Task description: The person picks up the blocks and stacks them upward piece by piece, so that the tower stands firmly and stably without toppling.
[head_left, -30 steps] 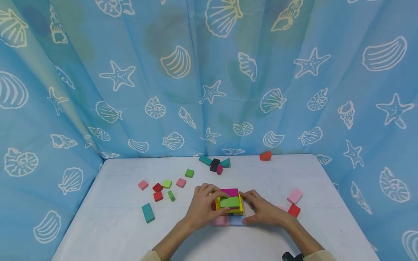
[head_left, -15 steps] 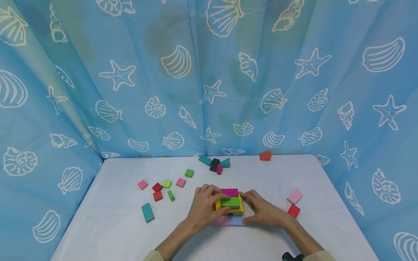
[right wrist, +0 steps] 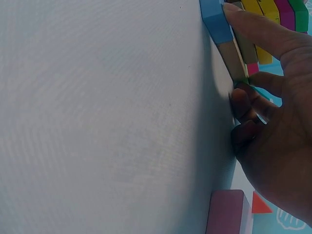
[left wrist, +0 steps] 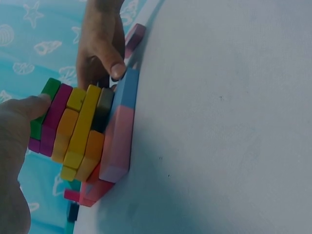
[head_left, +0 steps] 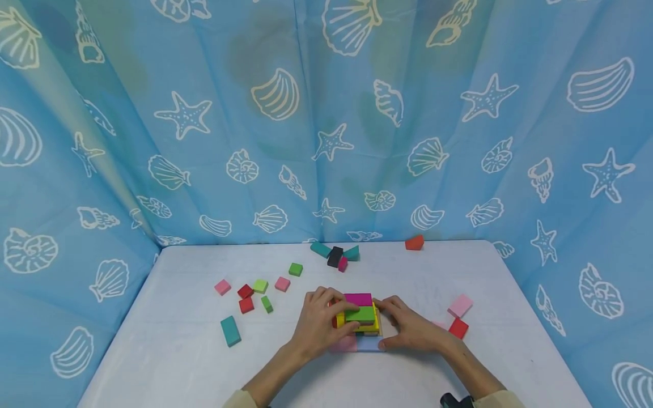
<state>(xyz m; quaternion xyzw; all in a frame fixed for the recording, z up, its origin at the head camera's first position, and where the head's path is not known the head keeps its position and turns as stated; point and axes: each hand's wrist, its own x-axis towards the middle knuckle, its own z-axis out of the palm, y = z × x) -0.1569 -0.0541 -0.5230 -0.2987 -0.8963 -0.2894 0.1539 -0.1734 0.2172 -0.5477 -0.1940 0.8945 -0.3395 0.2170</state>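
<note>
A stack of coloured blocks stands near the table's front middle. On top of it lies a green block (head_left: 360, 315), pinched between the thumb and fingers of my left hand (head_left: 317, 322). A magenta block (left wrist: 55, 119) lies directly beneath, over yellow blocks (left wrist: 84, 126) and orange ones. At the bottom front a pink block (left wrist: 117, 141) and a blue block (head_left: 369, 344) sit side by side. My right hand (head_left: 410, 327) grips the right end of the base, its thumb on the blue block and its index finger at the far tan block (right wrist: 231, 59).
Small loose blocks lie to the left, with a teal block (head_left: 231, 331) nearest. At the back are a black block (head_left: 335, 257), teal pieces and an orange-red piece (head_left: 415, 242). Beyond the right hand lie a pink block (head_left: 461, 306) and a red block (head_left: 458, 328).
The green block has shifted very slightly to the right with the left fingers on it. Both hands otherwise stay almost in place.
</note>
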